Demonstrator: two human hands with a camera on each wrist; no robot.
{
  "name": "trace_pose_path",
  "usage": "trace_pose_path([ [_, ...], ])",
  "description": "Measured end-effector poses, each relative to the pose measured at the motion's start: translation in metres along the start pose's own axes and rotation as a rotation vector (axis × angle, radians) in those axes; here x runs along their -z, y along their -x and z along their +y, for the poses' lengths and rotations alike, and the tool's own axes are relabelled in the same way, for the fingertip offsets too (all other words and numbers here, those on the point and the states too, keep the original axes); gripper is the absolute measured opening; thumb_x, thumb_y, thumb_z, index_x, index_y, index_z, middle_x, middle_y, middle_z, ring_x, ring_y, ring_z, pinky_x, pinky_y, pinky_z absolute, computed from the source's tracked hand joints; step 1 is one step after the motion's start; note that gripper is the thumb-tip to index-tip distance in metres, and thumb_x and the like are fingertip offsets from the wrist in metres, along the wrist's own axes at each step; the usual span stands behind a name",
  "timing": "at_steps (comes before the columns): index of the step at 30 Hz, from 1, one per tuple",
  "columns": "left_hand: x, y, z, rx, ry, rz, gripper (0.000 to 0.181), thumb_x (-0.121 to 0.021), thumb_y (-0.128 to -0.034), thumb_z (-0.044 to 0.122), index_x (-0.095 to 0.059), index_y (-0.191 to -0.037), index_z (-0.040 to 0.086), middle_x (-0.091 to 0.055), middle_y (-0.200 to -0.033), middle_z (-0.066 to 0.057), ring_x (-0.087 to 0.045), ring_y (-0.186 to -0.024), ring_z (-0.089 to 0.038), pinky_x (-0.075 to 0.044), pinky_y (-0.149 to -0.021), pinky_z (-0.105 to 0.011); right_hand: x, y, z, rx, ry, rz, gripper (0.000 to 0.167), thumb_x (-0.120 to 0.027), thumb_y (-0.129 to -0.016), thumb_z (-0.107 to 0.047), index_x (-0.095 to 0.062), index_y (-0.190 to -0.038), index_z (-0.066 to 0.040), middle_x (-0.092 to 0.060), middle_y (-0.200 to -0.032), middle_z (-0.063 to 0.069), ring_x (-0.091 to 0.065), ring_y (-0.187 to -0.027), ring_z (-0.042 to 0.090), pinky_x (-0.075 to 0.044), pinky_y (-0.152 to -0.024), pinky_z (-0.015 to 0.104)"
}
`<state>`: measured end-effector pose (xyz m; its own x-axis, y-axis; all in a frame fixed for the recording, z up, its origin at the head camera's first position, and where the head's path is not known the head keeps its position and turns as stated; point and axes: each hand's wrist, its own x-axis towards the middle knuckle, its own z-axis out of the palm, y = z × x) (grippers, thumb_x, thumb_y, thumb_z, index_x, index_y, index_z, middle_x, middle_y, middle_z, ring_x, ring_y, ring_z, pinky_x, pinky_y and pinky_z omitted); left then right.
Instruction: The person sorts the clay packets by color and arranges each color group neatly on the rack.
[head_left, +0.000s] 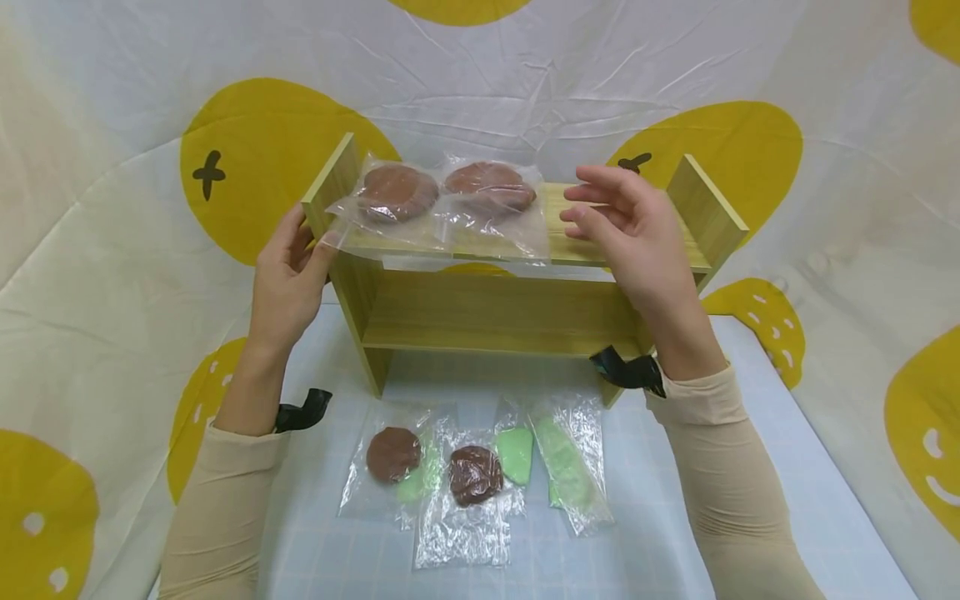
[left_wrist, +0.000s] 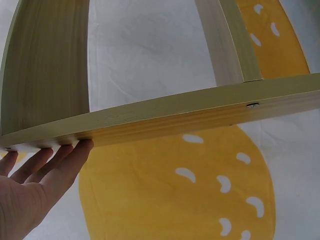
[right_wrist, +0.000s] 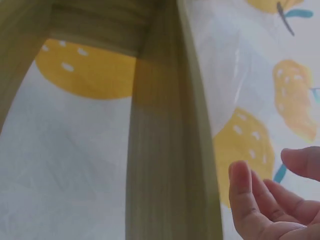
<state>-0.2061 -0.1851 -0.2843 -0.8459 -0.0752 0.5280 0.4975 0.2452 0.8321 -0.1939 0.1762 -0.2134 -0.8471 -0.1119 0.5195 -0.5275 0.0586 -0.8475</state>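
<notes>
A small wooden shelf [head_left: 495,312] stands at the back of the table, with two clear bags of brown round patties, one left [head_left: 397,193] and one in the middle [head_left: 491,187], on its top board. My left hand [head_left: 288,279] touches the outer face of the left side panel [head_left: 341,187]; the left wrist view shows its straight fingertips resting against the wood. Its thumb is by the corner of the left bag. My right hand [head_left: 637,229] is held over the right part of the top board, fingers loosely bent with nothing between them.
On the table before the shelf lie several clear bags: one with a brown disc [head_left: 393,455], one with a darker brown disc [head_left: 476,475], and some with green pieces, one at the right [head_left: 566,467]. A white cloth with yellow shapes [head_left: 480,75] hangs behind.
</notes>
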Motion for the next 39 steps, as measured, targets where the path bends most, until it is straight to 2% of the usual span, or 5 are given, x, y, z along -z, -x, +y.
trace_pose_path([
  [6,0.001,0.0,0.0,0.002,-0.011,0.001,0.049,-0.063,-0.1006,0.023,-0.05,-0.148,0.024,-0.055,-0.141,-0.006,-0.057,-0.125,-0.025,-0.05,-0.1,-0.038,0.003,0.035,0.001,0.047,-0.029,-0.093,0.04,-0.062,-0.094,0.01,-0.057,-0.134,0.005,-0.061,-0.116,0.032,-0.069,-0.093,0.029,-0.059,-0.083,0.035],
  [11,0.002,0.0,0.0,0.006,-0.016,0.003,0.049,-0.063,-0.1006,0.024,-0.05,-0.148,0.024,-0.055,-0.141,-0.006,-0.057,-0.126,-0.025,-0.05,-0.1,-0.038,0.007,0.058,0.011,0.049,-0.017,-0.152,0.044,-0.061,-0.092,0.015,-0.053,-0.135,0.01,-0.065,-0.115,0.024,-0.07,-0.096,0.028,-0.058,-0.085,0.038],
  [19,0.001,0.001,0.0,0.01,-0.017,0.007,0.049,-0.063,-0.1005,0.023,-0.05,-0.147,0.024,-0.056,-0.141,-0.006,-0.057,-0.125,-0.025,-0.051,-0.099,-0.037,0.007,0.089,0.036,0.035,0.032,-0.28,0.044,-0.06,-0.093,0.015,-0.056,-0.135,0.002,-0.063,-0.119,0.02,-0.068,-0.103,0.031,-0.058,-0.086,0.039],
  [25,0.0,0.001,0.0,0.015,-0.02,0.003,0.049,-0.063,-0.1005,0.024,-0.05,-0.148,0.024,-0.054,-0.142,-0.004,-0.056,-0.127,-0.024,-0.05,-0.1,-0.038,0.003,0.109,0.069,-0.084,-0.011,-0.39,0.042,-0.057,-0.097,0.011,-0.051,-0.138,0.006,-0.057,-0.126,0.029,-0.062,-0.109,0.041,-0.056,-0.089,0.038],
  [39,0.0,-0.002,-0.002,-0.019,0.012,0.007,0.049,-0.064,-0.1,0.019,-0.051,-0.147,0.02,-0.055,-0.142,-0.005,-0.054,-0.129,-0.024,-0.048,-0.103,-0.038,-0.014,0.141,0.164,-0.417,-0.114,-0.574,0.039,-0.055,-0.104,-0.009,-0.049,-0.141,0.003,-0.059,-0.131,0.021,-0.058,-0.116,0.047,-0.054,-0.093,0.051],
])
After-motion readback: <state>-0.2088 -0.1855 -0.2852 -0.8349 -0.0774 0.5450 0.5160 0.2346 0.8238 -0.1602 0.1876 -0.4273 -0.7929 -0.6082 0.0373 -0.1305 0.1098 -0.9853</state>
